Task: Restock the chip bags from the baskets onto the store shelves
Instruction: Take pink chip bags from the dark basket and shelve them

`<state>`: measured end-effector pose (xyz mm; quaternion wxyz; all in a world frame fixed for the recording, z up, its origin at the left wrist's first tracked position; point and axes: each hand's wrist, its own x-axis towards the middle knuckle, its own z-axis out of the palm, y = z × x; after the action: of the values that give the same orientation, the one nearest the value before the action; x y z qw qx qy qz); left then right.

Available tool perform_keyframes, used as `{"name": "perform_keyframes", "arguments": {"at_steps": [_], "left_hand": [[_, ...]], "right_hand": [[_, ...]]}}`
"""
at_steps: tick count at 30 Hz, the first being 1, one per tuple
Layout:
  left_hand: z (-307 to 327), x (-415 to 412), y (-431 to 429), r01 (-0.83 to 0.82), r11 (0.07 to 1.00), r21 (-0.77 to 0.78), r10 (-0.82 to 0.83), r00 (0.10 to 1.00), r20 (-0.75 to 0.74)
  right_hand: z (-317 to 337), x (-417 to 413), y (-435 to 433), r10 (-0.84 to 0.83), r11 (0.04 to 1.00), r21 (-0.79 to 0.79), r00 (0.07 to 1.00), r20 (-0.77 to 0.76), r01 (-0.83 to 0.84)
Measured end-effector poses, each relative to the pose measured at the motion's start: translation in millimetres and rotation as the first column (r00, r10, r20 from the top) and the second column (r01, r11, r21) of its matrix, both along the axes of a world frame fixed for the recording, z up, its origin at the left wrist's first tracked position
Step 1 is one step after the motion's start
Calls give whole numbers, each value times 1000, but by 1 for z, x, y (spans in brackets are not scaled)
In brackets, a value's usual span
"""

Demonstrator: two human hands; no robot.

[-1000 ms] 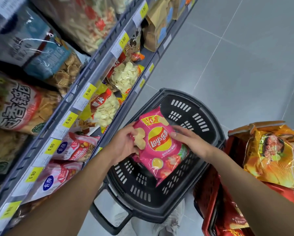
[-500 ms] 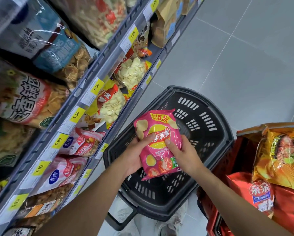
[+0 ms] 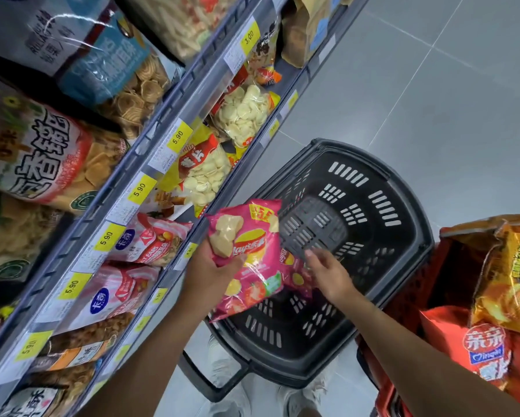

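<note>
Bag of pink Lay's chips (image 3: 252,251) hangs above the black basket (image 3: 373,224), my left hand (image 3: 212,275) with its grip clamped on the bag's edge. Above the basket too, my blurred right hand (image 3: 328,273) meets a second pink bag (image 3: 295,276); its grip I cannot tell.

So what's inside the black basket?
Just bare slotted floor shows in the basket. The pink bag in the left hand and a second bag cover the near part.

Pink chip bag (image 3: 249,260) reads "Lay's"; yellow shelf tags (image 3: 139,189) read "5.90".
</note>
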<state>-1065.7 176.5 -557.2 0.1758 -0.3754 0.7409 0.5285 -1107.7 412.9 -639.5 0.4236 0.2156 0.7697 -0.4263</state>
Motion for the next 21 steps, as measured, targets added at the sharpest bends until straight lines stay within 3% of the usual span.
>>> {"name": "perform_keyframes", "arguments": {"at_steps": [2,4,7,15,21], "left_hand": [[6,4,-11,-16,991,-134,10,999,-43],[8,8,-21,-35,977,-211,22,998,-61],[3,12,-31,-62,972,-226,46,996,-77],[-14,21,-47,-98,974,-205,80,992,-95],[-12,26,-47,-104,974,-201,89,993,-84]], "right_hand": [[-21,2,11,267,952,135,961,68,-274],[-37,3,12,494,843,191,865,91,-502],[-60,5,-5,713,668,260,700,48,-698],[-137,21,-21,726,664,185,684,78,-725],[-144,18,-2,692,700,267,721,-26,-662]]}}
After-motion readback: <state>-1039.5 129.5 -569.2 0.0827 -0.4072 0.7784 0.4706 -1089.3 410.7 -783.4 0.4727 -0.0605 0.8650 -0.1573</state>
